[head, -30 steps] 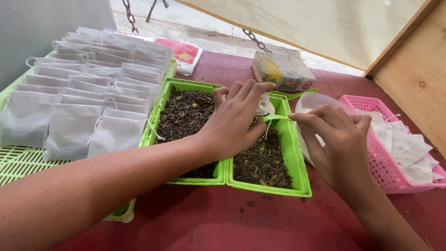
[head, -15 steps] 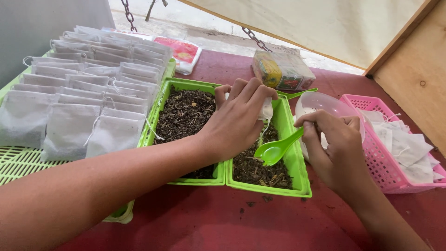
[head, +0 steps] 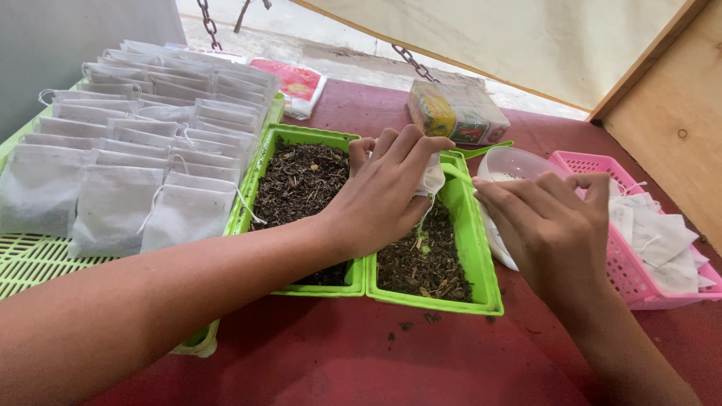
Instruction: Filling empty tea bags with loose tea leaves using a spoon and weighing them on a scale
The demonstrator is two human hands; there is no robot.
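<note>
Over the green tray [head: 481,259] of loose tea, the left hand [head: 383,199] pinches a small white bag [head: 432,179], catching spills; the right hand [head: 553,229] closes on the green scoop [head: 459,174].

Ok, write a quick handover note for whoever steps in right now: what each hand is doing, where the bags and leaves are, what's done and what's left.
Left hand: holds a small white bag over the right green tray of dried leaves.
Right hand: pinches a green spoon at the bag's mouth; the spoon's bowl is hidden.
Both green trays hold loose leaves; left green tray is fuller.
Done: rows of filled drawstring bags lie on the light green rack at left.
Left: empty bags wait in the pink basket at right. A clear bowl sits behind the right hand.
</note>
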